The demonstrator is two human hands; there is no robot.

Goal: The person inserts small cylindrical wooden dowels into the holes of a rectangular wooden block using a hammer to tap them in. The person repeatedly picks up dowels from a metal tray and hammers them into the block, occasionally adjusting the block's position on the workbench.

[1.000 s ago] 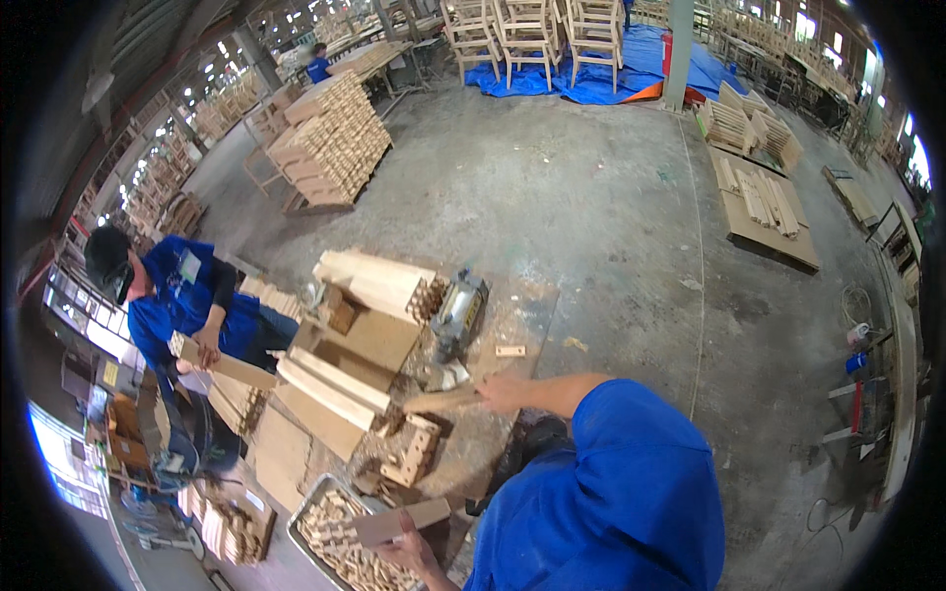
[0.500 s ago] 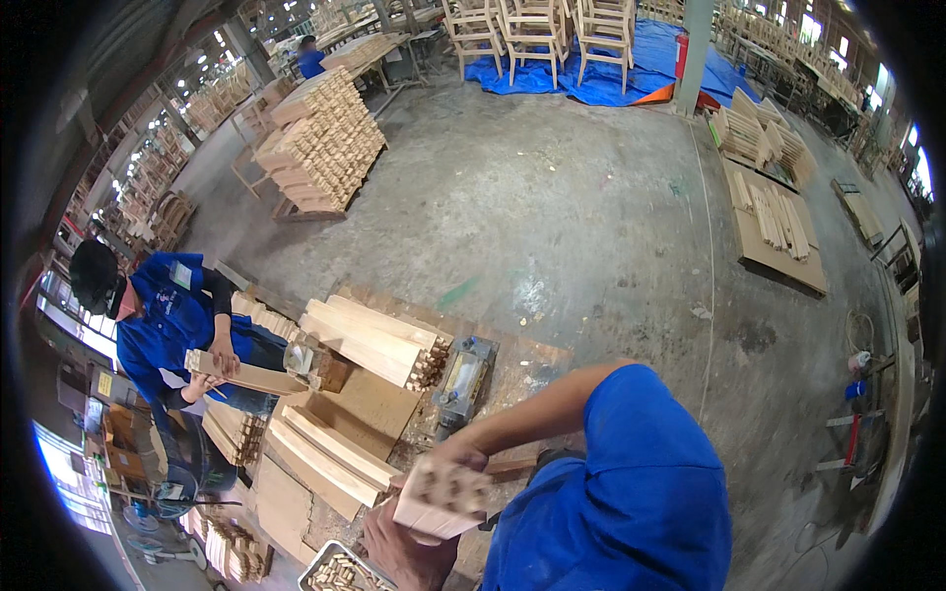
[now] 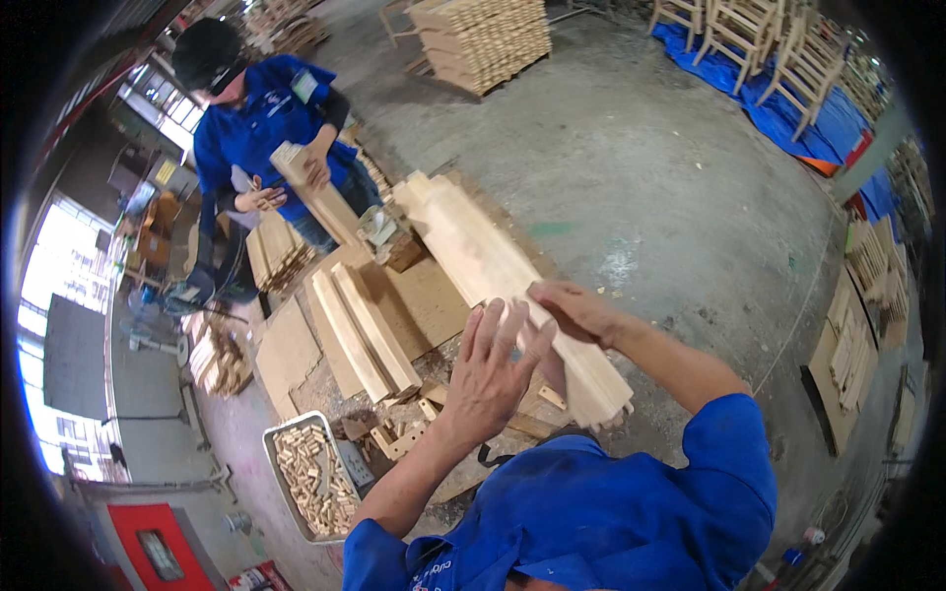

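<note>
My left hand (image 3: 490, 369) has its fingers spread, palm facing the end of a stack of pale wooden slats (image 3: 473, 236), with fingertips at or near it. My right hand (image 3: 581, 315) curls over a short bundle of wooden pieces (image 3: 591, 384) that slants down toward my chest, lined up with the stack. Whether the bundle rests on something is hidden. To the left, two long wooden pieces (image 3: 365, 330) lie side by side on a brown board (image 3: 424, 305). Small wooden blocks with holes (image 3: 396, 441) lie near my left forearm.
A white tray of wooden dowels (image 3: 268, 433) stands at lower left. Across the work area a co-worker (image 3: 271, 128) in blue holds a wooden piece (image 3: 320, 197) beside a small machine (image 3: 379, 231). Farther off are a tall wood stack (image 3: 483, 44) and chairs (image 3: 754, 39) on blue sheeting.
Both hands held a bundle with holed ends low before me; now it is up by the slat stack, and my left hand has let go, fingers spread. My view has turned left.
</note>
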